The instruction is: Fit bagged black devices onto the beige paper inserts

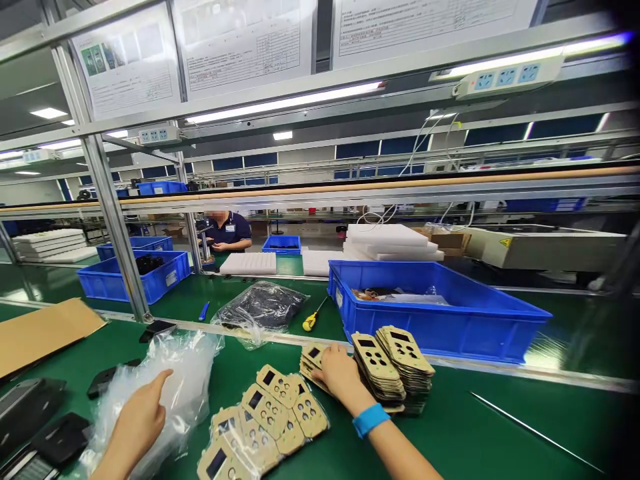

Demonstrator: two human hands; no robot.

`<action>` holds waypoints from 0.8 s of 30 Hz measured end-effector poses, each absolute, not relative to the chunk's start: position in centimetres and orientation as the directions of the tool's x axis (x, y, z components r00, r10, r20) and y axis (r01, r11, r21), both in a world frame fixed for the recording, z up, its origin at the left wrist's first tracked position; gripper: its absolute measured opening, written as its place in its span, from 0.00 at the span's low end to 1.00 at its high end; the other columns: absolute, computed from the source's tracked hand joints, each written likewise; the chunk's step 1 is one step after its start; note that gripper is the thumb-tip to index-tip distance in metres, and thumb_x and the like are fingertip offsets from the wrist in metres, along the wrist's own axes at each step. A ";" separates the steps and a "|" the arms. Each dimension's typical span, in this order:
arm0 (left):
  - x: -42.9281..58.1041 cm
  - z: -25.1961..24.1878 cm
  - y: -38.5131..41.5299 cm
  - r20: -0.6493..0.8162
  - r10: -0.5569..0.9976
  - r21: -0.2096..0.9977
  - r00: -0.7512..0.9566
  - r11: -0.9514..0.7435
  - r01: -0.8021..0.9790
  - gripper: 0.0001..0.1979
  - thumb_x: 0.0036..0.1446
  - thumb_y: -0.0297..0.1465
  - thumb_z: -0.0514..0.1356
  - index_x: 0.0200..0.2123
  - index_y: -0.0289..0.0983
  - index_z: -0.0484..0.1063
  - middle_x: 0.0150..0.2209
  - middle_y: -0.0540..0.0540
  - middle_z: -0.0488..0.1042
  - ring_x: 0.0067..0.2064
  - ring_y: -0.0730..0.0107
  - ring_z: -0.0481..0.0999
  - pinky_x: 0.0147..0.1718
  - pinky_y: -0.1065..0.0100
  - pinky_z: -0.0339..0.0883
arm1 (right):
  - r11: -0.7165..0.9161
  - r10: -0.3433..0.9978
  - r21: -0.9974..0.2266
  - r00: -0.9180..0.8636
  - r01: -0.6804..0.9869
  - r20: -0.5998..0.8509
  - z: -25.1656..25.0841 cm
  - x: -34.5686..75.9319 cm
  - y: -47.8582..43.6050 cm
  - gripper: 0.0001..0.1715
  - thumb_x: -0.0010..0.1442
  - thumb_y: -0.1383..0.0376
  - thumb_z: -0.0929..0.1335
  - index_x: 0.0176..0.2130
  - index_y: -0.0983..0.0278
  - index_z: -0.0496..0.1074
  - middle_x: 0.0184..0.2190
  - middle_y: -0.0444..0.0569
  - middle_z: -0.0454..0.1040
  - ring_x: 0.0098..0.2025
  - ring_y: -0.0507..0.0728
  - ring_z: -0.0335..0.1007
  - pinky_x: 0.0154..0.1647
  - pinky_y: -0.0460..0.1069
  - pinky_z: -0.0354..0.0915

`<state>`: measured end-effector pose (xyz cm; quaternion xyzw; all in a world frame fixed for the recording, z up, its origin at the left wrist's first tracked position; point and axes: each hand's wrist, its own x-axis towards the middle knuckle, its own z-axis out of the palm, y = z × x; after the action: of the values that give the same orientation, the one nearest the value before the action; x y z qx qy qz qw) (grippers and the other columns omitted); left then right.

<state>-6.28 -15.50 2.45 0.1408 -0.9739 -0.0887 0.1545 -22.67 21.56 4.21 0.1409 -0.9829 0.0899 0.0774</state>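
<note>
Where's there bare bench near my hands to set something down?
One bare patch is green benchtop between the tall tan panel stacks and the thin metal rod; more lies right of the rod. It's crowded on the left: plastic bags by your left hand, black devices beside them, and bagged panels left of your right hand.

Two tall tan panel stacks [377, 367], one yellow screwdriver [311, 323], one metal rod [530, 425], one blue wristband [371, 420]

The right hand [340, 373] hides part of the tan panels [309, 363] beneath it, the bagged panels [270, 415] between it and the left hand [143, 419] run off the bottom edge, and smaller print on the sheets [245, 47] above both is illegible.
</note>
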 end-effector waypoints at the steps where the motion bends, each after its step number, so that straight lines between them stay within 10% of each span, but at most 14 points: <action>1: -5.8 2.3 -15.5 0.333 -0.293 0.255 -0.896 0.943 -0.214 0.25 0.52 0.25 0.44 0.55 0.36 0.60 0.54 0.37 0.69 0.48 0.58 0.75 0.42 0.60 0.69 | 0.939 -0.285 -0.147 -0.942 -0.312 0.178 4.0 -22.5 21.6 0.25 0.53 0.68 0.74 0.47 0.80 0.70 0.46 0.73 0.67 0.49 0.76 0.63 0.41 0.59 0.65; 5: -5.0 2.3 -15.8 0.599 -0.363 0.347 -0.713 0.921 -0.178 0.18 0.60 0.36 0.44 0.48 0.34 0.62 0.49 0.34 0.68 0.42 0.60 0.76 0.42 0.60 0.70 | 0.855 -0.462 -0.161 -0.865 -0.493 0.197 3.0 -20.9 20.3 0.17 0.61 0.70 0.66 0.50 0.70 0.70 0.48 0.63 0.68 0.52 0.68 0.62 0.47 0.55 0.62; 12: -5.7 4.1 -14.6 0.603 -0.316 0.210 -0.732 0.949 -0.236 0.19 0.59 0.34 0.46 0.43 0.36 0.74 0.43 0.37 0.77 0.44 0.48 0.74 0.46 0.46 0.63 | 0.738 -0.563 -0.348 -0.812 -0.578 0.154 0.0 -20.6 15.9 0.16 0.55 0.61 0.70 0.40 0.70 0.73 0.43 0.63 0.70 0.49 0.71 0.63 0.49 0.60 0.58; 19: -0.8 1.7 -6.8 0.841 -0.159 0.206 -0.518 0.978 0.034 0.09 0.61 0.30 0.55 0.42 0.40 0.74 0.40 0.43 0.73 0.41 0.64 0.74 0.45 0.67 0.66 | 0.437 -0.569 -0.667 -0.760 -0.604 0.315 0.1 -19.9 16.2 0.12 0.62 0.66 0.56 0.40 0.64 0.66 0.38 0.54 0.70 0.42 0.62 0.65 0.45 0.56 0.59; 24: -2.5 -0.4 -1.7 0.512 -0.196 0.620 -0.837 0.758 0.202 0.26 0.57 0.33 0.60 0.59 0.40 0.63 0.59 0.39 0.66 0.60 0.55 0.64 0.58 0.62 0.58 | 0.148 -0.622 -0.873 -0.730 -0.465 0.283 1.6 -17.1 18.4 0.16 0.61 0.53 0.61 0.39 0.62 0.64 0.34 0.49 0.73 0.36 0.59 0.71 0.38 0.52 0.66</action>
<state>-2.47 -1.70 -0.37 -0.0017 -0.8929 -0.3478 0.2859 -17.06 18.43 1.64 0.3604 -0.7541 0.5443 -0.0722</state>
